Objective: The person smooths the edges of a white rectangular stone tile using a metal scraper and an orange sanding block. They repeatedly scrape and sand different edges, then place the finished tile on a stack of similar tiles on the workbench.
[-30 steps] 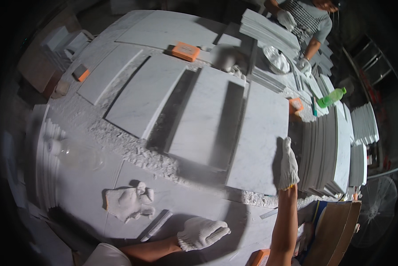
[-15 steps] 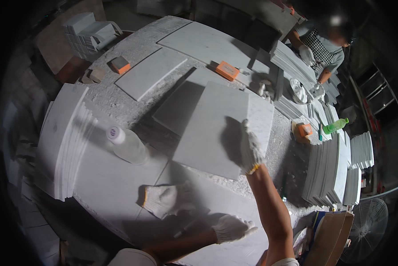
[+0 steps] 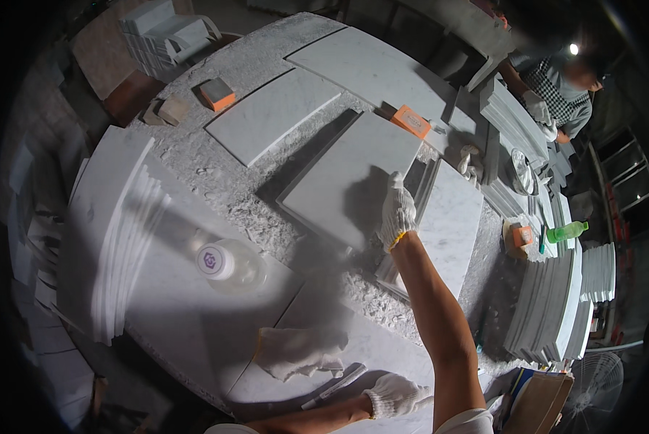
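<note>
My right hand (image 3: 399, 210), in a white knit glove, holds the right edge of a pale grey marble tile (image 3: 350, 170). Its fingers are close together, and their undersides are hidden. The tile lies over another slab, whose edge shows beneath it. Right beside it is a small stack of similar tiles (image 3: 447, 224). My left hand (image 3: 400, 396), also gloved, rests low over the front slab with nothing visible in it, fingers stretched toward my right forearm. Near it lie a slim whitish stick-like thing (image 3: 335, 385) and a loose white glove (image 3: 299, 352).
A clear bottle with a white cap (image 3: 216, 261) stands at left, near leaning tiles (image 3: 111, 239). Orange-sided blocks (image 3: 411, 121) sit farther back. Tile stacks (image 3: 545, 307), a green bottle (image 3: 567, 231) and a fan (image 3: 592, 390) are at right. A co-worker (image 3: 556, 98) stands far right.
The tile under my right hand has moved left, off the stack and onto the slab beside it. The view has shifted slightly. My left hand stays low at the front.
</note>
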### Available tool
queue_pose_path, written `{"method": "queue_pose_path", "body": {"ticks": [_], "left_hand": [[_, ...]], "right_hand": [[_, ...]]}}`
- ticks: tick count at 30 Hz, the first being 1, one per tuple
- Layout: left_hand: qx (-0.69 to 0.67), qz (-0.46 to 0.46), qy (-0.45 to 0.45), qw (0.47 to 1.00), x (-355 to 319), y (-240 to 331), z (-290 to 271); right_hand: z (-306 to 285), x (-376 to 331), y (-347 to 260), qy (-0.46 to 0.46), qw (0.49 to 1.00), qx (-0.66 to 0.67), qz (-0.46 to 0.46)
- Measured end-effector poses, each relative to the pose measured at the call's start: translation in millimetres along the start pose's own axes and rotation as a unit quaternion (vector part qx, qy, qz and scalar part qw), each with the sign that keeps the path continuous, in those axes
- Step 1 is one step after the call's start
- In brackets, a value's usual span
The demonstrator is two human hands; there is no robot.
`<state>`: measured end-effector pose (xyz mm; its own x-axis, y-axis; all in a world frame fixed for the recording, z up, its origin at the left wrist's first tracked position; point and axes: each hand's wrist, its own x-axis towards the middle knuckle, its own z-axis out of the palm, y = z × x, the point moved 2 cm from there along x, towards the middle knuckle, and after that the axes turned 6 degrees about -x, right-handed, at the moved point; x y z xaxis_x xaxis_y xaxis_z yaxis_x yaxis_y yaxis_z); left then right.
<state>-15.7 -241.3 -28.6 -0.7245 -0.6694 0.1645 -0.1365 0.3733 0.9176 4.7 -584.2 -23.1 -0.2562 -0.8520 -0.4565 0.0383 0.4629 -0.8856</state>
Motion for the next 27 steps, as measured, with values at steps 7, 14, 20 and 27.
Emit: {"method": "queue_pose_path", "body": {"ticks": [7, 14, 20, 27], "left_hand": [[-0.005, -0.013, -0.003, 1.000, 6, 2, 1], [0.017, -0.001, -0.023, 1.000, 7, 3, -1], [0.093, 0.020, -0.054, 0.994, 6, 11, -2], [0.173, -0.098, -0.259, 0.945, 13, 25, -9]], "right_hand": [[-20, 8, -29, -0.217, 0.831, -0.372, -0.352], [-67, -65, -91, -0.131, 0.878, -0.391, -0.242], [-125, -202, -36, -0.361, 0.901, -0.187, -0.148], [-252, -361, 28, -0.259, 0.909, -0.325, -0.020]]}}
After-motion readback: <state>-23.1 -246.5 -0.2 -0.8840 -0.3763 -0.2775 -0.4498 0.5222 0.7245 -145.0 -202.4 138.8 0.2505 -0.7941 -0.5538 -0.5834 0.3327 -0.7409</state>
